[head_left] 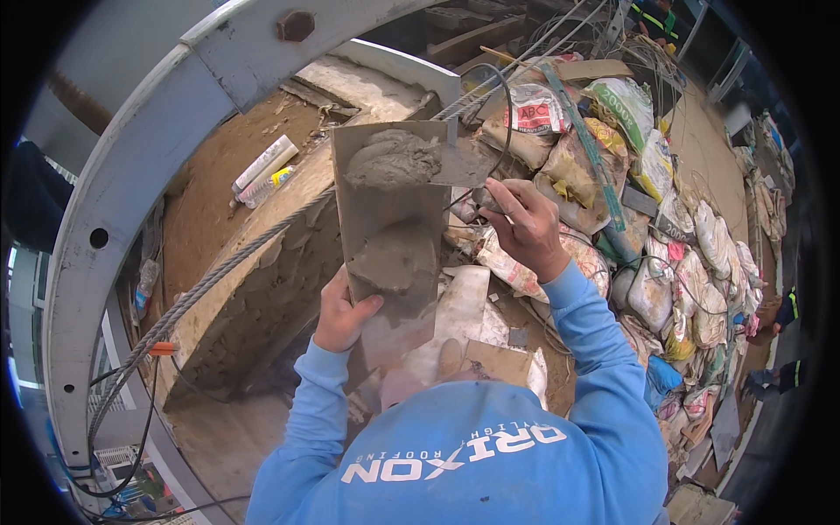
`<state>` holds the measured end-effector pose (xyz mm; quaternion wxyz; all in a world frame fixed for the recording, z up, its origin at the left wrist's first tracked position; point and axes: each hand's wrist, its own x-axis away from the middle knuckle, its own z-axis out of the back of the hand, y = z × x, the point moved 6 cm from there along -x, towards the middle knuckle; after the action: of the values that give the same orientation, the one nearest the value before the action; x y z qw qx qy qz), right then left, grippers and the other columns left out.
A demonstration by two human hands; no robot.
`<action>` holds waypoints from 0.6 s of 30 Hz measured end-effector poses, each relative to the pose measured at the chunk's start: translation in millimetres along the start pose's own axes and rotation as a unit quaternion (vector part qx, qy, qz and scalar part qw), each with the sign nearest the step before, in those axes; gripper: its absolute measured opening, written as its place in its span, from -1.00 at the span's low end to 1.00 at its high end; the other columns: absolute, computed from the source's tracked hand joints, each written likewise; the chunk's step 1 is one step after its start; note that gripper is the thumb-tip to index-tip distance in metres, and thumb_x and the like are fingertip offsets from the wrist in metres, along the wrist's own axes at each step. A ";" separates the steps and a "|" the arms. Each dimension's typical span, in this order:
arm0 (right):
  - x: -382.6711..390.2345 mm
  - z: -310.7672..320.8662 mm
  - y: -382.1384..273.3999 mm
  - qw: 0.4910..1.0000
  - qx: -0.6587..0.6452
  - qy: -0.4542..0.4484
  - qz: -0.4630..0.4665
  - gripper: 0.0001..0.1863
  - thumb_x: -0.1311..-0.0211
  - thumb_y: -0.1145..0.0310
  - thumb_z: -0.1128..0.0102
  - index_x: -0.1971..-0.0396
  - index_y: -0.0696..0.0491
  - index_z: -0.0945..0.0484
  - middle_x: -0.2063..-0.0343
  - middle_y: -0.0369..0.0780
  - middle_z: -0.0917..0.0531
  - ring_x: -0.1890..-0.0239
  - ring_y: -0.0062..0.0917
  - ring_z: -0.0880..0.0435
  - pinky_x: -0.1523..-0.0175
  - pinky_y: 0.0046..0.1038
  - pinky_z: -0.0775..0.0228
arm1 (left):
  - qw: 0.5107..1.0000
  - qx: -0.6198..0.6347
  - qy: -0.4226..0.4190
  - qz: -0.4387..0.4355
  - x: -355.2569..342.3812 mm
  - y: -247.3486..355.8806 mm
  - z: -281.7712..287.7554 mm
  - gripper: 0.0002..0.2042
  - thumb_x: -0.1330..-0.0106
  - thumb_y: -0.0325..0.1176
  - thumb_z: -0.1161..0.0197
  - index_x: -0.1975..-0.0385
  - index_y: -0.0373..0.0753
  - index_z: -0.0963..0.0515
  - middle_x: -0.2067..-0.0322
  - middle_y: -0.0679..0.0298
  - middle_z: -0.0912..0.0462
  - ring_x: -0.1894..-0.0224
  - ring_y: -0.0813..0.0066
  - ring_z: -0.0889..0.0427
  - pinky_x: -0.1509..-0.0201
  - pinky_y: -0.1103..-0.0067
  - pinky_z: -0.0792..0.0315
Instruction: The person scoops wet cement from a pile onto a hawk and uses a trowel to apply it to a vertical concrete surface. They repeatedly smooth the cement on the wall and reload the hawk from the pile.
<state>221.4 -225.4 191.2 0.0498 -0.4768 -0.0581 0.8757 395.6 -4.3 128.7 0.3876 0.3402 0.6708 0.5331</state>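
My left hand (344,311) grips the lower left edge of a long flat mortar board (411,306), its thumb lying on the top face. A mound of wet grey mortar (394,159) sits at the board's far end, and a thinner smear covers its middle. My right hand (525,219) is closed round the handle of a trowel (464,164), most of the handle hidden by the fingers. The trowel's flat blade points left, its tip touching or just over the right side of the mound.
A steel frame (114,166) curves around the left and top. Twisted wire rope (236,249) runs diagonally beside a mortar-covered ledge (254,297). Piled sacks (652,289) fill the right, with a teal strip (584,144) across them. A plastic bottle (265,186) lies left. Other people (656,22) stand at the rim.
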 end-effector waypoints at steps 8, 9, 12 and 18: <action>-5.4 18.8 48.3 0.988 0.105 0.109 0.015 -0.46 0.01 0.36 -0.50 -0.06 -0.01 -0.60 0.28 -0.21 -0.67 0.37 -0.36 -0.65 0.31 -0.38 -0.52 | 0.997 0.048 0.043 0.049 34.8 -21.5 20.8 -0.40 -0.02 -0.51 -0.26 -0.18 -0.46 -0.38 -0.04 0.15 -0.59 -0.07 0.39 -0.56 -0.23 0.47 -0.36; 1.7 20.4 57.9 0.986 0.108 0.127 0.016 -0.48 -0.03 0.35 -0.49 -0.06 0.00 -0.60 0.27 -0.21 -0.68 0.38 -0.34 -0.65 0.32 -0.37 -0.51 | 0.993 0.080 0.073 0.046 41.1 -22.5 24.7 -0.38 -0.02 -0.49 -0.27 -0.19 -0.45 -0.37 -0.05 0.13 -0.58 -0.09 0.35 -0.56 -0.23 0.44 -0.36; 33.4 22.4 79.1 0.982 0.122 0.141 0.003 -0.51 -0.04 0.34 -0.48 -0.04 0.01 -0.61 0.24 -0.22 -0.69 0.35 -0.31 -0.66 0.29 -0.34 -0.51 | 0.978 0.131 0.159 0.029 64.5 -23.4 44.4 -0.32 -0.02 -0.44 -0.29 -0.24 -0.43 -0.31 -0.12 0.07 -0.52 -0.15 0.21 -0.53 -0.27 0.35 -0.36; 122.8 -24.9 95.3 0.981 0.079 0.155 -0.084 -0.58 -0.13 0.29 -0.40 0.00 0.06 -0.60 0.22 -0.21 -0.69 0.22 -0.30 -0.66 0.16 -0.31 -0.47 | 0.965 0.083 0.249 -0.020 104.9 -8.7 94.2 -0.27 -0.14 -0.41 -0.23 -0.38 -0.33 -0.15 -0.28 0.00 -0.35 -0.28 0.08 -0.40 -0.38 0.24 -0.30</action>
<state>172.9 -300.7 61.8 0.1691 -0.5951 -0.0198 0.7854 429.2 127.7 91.3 0.1891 0.2142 0.7947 0.5355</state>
